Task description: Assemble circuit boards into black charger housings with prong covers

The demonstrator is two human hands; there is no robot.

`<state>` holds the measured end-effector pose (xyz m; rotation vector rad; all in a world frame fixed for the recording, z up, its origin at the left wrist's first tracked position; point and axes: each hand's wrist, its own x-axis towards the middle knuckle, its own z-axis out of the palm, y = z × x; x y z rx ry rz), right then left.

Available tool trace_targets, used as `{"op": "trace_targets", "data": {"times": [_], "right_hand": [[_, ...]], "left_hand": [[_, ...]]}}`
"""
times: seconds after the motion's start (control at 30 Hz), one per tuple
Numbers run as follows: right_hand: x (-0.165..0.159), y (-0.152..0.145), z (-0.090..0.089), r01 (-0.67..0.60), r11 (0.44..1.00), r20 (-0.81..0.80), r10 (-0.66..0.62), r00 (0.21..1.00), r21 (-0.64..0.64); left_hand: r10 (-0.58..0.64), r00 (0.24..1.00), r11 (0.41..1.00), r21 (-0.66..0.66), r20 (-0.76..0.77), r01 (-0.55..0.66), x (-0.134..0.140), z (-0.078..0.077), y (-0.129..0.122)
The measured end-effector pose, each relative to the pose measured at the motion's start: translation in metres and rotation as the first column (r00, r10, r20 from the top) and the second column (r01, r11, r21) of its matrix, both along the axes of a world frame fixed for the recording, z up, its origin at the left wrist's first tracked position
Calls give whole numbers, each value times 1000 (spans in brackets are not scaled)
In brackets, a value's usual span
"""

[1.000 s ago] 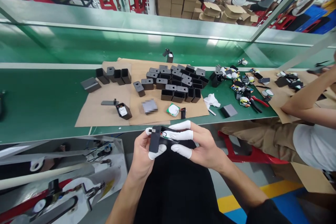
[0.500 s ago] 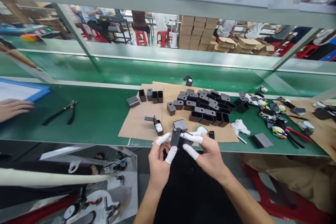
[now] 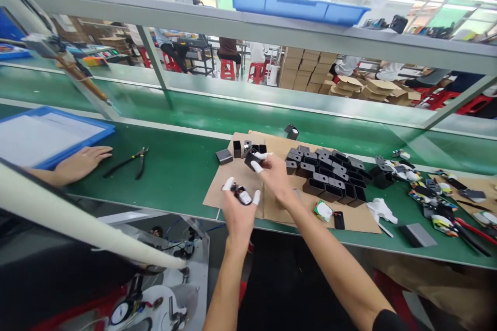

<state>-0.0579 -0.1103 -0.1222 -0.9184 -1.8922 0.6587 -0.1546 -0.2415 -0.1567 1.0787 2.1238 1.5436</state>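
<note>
My left hand (image 3: 239, 220), with white finger cots on its fingertips, is closed around a small black case with a white part inside (image 3: 244, 195), low over the brown cardboard sheet (image 3: 217, 191). Farther up, my right hand (image 3: 274, 176) pinches a black box-shaped case (image 3: 252, 161) between cotted thumb and fingers. This case is beside a short row of upright black cases (image 3: 237, 148), partly hidden by my fingers. A grey-topped black case (image 3: 224, 156) lies left of that row.
Many black cases (image 3: 330, 176) stand grouped at the right. A green board (image 3: 323, 211), black piece (image 3: 339, 220), white cloth (image 3: 382, 211) and circuit parts (image 3: 423, 191) lie nearby. Pliers (image 3: 130, 162) and another person's hand (image 3: 83, 163) by a blue tray (image 3: 104, 132) are left.
My hands have separated and moved forward; the right carries a black case toward the back row. My left hand now grips the case that stood on the cardboard. The view has shifted left and up.
</note>
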Motion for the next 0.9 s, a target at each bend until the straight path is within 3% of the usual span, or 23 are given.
{"op": "trace_targets", "data": {"times": [0.13,0.2,0.4,0.63,0.8,0.9], "right_hand": [[-22,-22,-22,24,1000,162,-21,987,-16],[-29,-26,-32,27,999,253,-17,967,-35],[-29,-24,-42,64,997,391,-43,919,-40],[-27,-25,-46,102,995,442,-86,893,-13],[-26,-24,-43,109,994,440,-100,893,4],[-22,-28,-44,112,994,400,-107,910,11]], "left_hand": [[202,968,978,-22,-150,-207,-46,9,-5],[222,956,973,-25,-191,-231,-60,12,0],[49,970,977,-190,-237,-95,-64,9,12],[-19,976,980,-196,-217,-25,-69,-3,14],[-133,951,908,-419,-279,4,-72,-1,20],[-179,935,873,-488,-307,6,-70,4,14]]}}
